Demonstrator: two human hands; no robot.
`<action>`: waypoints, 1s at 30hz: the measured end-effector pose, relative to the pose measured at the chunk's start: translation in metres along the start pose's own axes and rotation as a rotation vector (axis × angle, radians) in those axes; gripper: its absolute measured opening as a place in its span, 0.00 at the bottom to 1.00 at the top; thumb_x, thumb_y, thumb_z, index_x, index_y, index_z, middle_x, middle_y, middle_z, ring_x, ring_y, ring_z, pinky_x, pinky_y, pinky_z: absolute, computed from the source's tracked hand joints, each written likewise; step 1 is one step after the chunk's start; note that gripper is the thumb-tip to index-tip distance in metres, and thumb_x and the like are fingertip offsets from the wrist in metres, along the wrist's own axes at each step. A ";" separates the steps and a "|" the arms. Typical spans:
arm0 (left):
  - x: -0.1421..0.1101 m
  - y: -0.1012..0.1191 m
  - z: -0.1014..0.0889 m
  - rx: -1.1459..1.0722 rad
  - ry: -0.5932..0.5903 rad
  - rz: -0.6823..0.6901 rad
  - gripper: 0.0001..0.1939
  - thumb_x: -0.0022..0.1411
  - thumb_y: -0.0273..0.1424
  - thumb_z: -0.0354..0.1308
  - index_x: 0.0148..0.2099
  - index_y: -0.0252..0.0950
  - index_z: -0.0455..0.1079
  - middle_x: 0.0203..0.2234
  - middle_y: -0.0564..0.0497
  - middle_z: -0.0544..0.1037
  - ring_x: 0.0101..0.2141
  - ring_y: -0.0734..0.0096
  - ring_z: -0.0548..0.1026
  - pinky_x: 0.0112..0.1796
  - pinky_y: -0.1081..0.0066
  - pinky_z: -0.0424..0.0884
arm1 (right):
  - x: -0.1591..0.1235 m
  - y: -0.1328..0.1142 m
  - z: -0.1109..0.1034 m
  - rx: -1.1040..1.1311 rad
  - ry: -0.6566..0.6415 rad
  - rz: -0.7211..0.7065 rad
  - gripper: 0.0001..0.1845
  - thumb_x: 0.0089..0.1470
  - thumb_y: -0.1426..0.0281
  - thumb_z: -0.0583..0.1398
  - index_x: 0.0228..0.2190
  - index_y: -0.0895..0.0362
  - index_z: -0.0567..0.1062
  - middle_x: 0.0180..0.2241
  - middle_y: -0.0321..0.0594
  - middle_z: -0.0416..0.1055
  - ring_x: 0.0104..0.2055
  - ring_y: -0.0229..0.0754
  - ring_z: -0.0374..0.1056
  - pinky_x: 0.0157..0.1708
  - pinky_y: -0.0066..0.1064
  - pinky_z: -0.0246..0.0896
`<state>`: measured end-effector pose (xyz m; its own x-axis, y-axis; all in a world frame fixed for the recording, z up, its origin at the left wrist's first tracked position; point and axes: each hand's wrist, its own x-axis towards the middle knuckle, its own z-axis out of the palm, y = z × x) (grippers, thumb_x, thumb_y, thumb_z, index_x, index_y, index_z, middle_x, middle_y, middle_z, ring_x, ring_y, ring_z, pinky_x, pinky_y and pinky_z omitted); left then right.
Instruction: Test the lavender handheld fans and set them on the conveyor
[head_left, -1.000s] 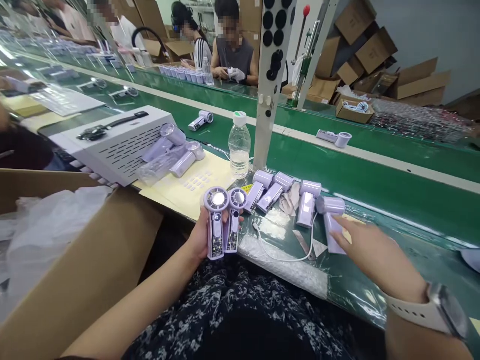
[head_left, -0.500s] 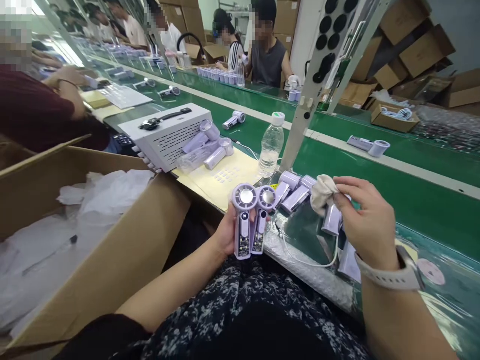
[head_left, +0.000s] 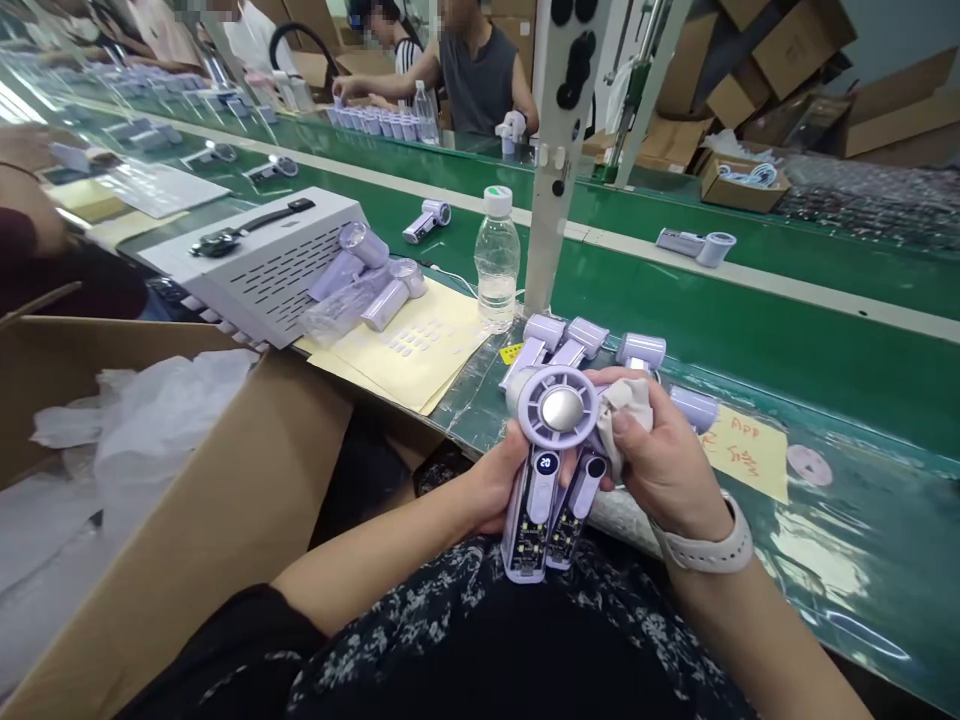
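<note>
Two purple handheld fans [head_left: 551,470] sit gripped side by side in left hand [head_left: 495,485], just in front of water bottle [head_left: 497,260]; right hand [head_left: 664,465] pinches cloth [head_left: 619,415] against them.

Along the near edge of the green bench [head_left: 825,560], bare room lies to the right of the right hand [head_left: 667,470], past the yellow note [head_left: 746,452]. Ahead, a row of lilac fans [head_left: 585,340] blocks the way, with the white post [head_left: 559,170] and water bottle [head_left: 496,262] just behind. The open cardboard box [head_left: 225,500] walls off the left side.
</note>
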<state>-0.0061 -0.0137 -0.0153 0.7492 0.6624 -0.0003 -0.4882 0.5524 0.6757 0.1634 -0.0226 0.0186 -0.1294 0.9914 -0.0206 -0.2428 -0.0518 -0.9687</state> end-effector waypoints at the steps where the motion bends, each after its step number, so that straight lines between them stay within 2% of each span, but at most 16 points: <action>1: 0.001 -0.001 0.001 -0.002 0.008 -0.001 0.39 0.43 0.69 0.61 0.28 0.34 0.72 0.29 0.42 0.82 0.30 0.63 0.81 0.33 0.71 0.76 | 0.001 0.003 0.000 -0.026 0.046 -0.031 0.24 0.56 0.48 0.67 0.48 0.47 0.74 0.24 0.31 0.72 0.14 0.36 0.63 0.10 0.28 0.58; 4: 0.005 -0.002 -0.001 -0.030 0.027 -0.005 0.38 0.44 0.69 0.61 0.28 0.34 0.71 0.30 0.43 0.82 0.31 0.63 0.82 0.34 0.71 0.77 | 0.009 0.008 -0.006 -0.211 0.132 -0.093 0.27 0.65 0.43 0.54 0.48 0.50 0.76 0.19 0.32 0.70 0.14 0.39 0.63 0.11 0.30 0.57; 7: 0.006 -0.002 -0.008 -0.131 0.034 -0.019 0.37 0.51 0.68 0.58 0.28 0.34 0.70 0.33 0.42 0.83 0.33 0.61 0.82 0.36 0.67 0.79 | 0.021 0.000 -0.024 -0.537 0.265 -0.205 0.29 0.62 0.42 0.56 0.39 0.53 0.81 0.24 0.39 0.75 0.26 0.44 0.73 0.24 0.35 0.67; 9: 0.005 -0.002 -0.012 -0.191 0.023 -0.037 0.37 0.53 0.67 0.57 0.27 0.34 0.70 0.37 0.40 0.83 0.36 0.59 0.83 0.36 0.66 0.80 | 0.028 -0.015 -0.034 -0.598 0.304 -0.267 0.29 0.61 0.42 0.58 0.38 0.54 0.82 0.33 0.44 0.80 0.36 0.48 0.76 0.33 0.39 0.71; 10: 0.004 -0.002 -0.013 -0.212 0.011 -0.050 0.37 0.53 0.67 0.58 0.26 0.33 0.70 0.39 0.39 0.83 0.37 0.58 0.83 0.36 0.66 0.80 | 0.030 -0.023 -0.037 -0.566 0.235 -0.277 0.29 0.62 0.42 0.57 0.40 0.53 0.83 0.40 0.46 0.81 0.40 0.50 0.77 0.38 0.41 0.72; 11: 0.004 -0.003 -0.013 -0.222 -0.008 -0.075 0.37 0.53 0.67 0.58 0.26 0.33 0.70 0.41 0.38 0.83 0.38 0.57 0.83 0.36 0.66 0.80 | 0.033 -0.032 -0.038 -0.530 0.100 -0.273 0.29 0.62 0.42 0.57 0.44 0.52 0.82 0.47 0.47 0.80 0.46 0.52 0.76 0.43 0.44 0.72; 14: 0.002 -0.006 -0.013 -0.230 -0.099 -0.161 0.38 0.53 0.67 0.58 0.26 0.32 0.70 0.41 0.37 0.83 0.38 0.57 0.83 0.37 0.66 0.80 | 0.041 -0.050 -0.031 -0.523 -0.417 -0.192 0.30 0.63 0.45 0.58 0.54 0.51 0.79 0.61 0.46 0.73 0.61 0.55 0.69 0.59 0.49 0.65; 16: 0.000 -0.008 -0.014 -0.233 -0.144 -0.209 0.39 0.55 0.67 0.56 0.27 0.31 0.70 0.40 0.38 0.83 0.39 0.56 0.83 0.38 0.65 0.80 | 0.048 -0.054 -0.026 -0.526 -0.654 -0.067 0.33 0.64 0.48 0.58 0.61 0.55 0.73 0.60 0.49 0.73 0.62 0.55 0.68 0.61 0.48 0.64; 19: -0.002 -0.011 -0.019 -0.209 -0.158 -0.280 0.39 0.57 0.68 0.53 0.33 0.31 0.72 0.38 0.38 0.83 0.36 0.57 0.82 0.37 0.64 0.79 | 0.057 -0.051 -0.023 -0.483 -0.829 0.138 0.35 0.64 0.52 0.61 0.65 0.58 0.65 0.51 0.50 0.79 0.53 0.52 0.76 0.53 0.45 0.71; 22: -0.003 -0.013 -0.026 -0.148 -0.129 -0.318 0.40 0.54 0.68 0.55 0.34 0.31 0.72 0.32 0.40 0.83 0.30 0.62 0.81 0.32 0.68 0.77 | 0.059 -0.046 -0.023 -0.527 -0.816 0.150 0.29 0.58 0.56 0.67 0.56 0.54 0.72 0.43 0.43 0.80 0.43 0.49 0.79 0.42 0.38 0.74; 25: -0.002 -0.013 -0.028 -0.124 -0.065 -0.313 0.39 0.52 0.68 0.57 0.31 0.31 0.71 0.28 0.41 0.82 0.31 0.62 0.82 0.30 0.71 0.76 | 0.056 -0.042 -0.014 -0.562 -0.703 0.073 0.23 0.54 0.54 0.70 0.47 0.52 0.77 0.40 0.40 0.80 0.37 0.47 0.79 0.34 0.34 0.73; 28: -0.002 -0.012 -0.028 -0.148 -0.020 -0.299 0.39 0.52 0.69 0.57 0.29 0.31 0.71 0.28 0.42 0.81 0.33 0.60 0.83 0.33 0.68 0.79 | 0.054 -0.036 -0.002 -0.625 -0.596 0.030 0.23 0.60 0.48 0.62 0.46 0.53 0.77 0.38 0.41 0.80 0.35 0.48 0.79 0.35 0.36 0.72; 30: -0.002 -0.012 -0.028 -0.156 -0.009 -0.285 0.39 0.53 0.69 0.56 0.29 0.32 0.70 0.31 0.41 0.82 0.34 0.59 0.83 0.35 0.66 0.80 | 0.058 -0.031 0.000 -0.773 -0.499 -0.025 0.28 0.65 0.45 0.53 0.43 0.54 0.79 0.36 0.44 0.81 0.37 0.51 0.78 0.39 0.41 0.72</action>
<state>-0.0145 -0.0078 -0.0441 0.8692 0.4658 -0.1662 -0.3202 0.7862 0.5285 0.1636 0.0367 0.0474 -0.5766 0.8147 -0.0619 0.4352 0.2421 -0.8671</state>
